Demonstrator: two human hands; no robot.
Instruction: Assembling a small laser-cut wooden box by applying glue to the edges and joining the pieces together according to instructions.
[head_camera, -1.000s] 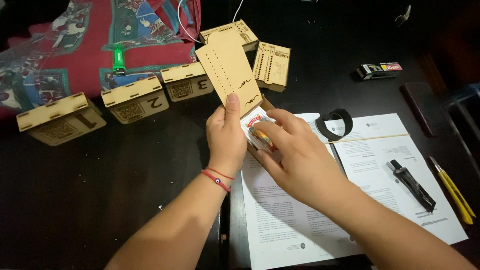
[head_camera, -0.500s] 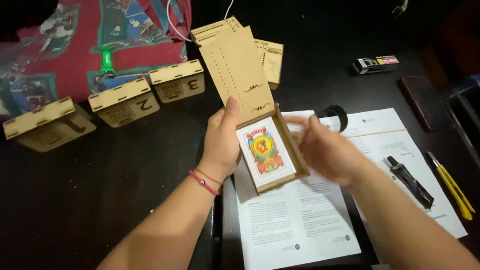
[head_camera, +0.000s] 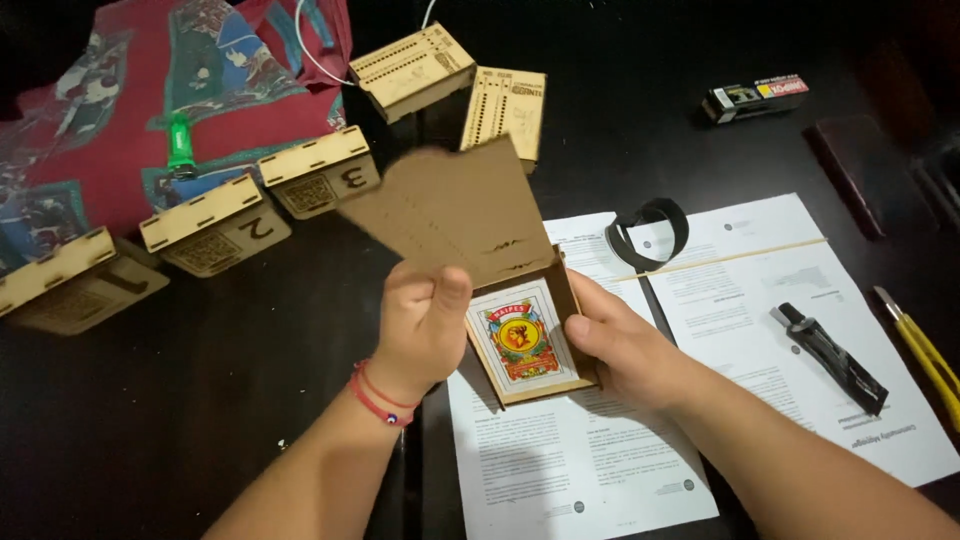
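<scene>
Just below the middle of the frame, I am holding a shallow wooden box (head_camera: 575, 385) between both hands, its long axis running from upper left to lower right, with a deck of cards (head_camera: 520, 338) lying flat inside. My left hand (head_camera: 422, 325) is closing thumb and fingers on the box's near-left edge, under the raised, blurred lid (head_camera: 455, 212). My right hand (head_camera: 625, 345) is cupping the right wall, fingers loosely curled, equally near. Both are hovering over printed sheets (head_camera: 560, 460) on the dark table (head_camera: 180, 420).
</scene>
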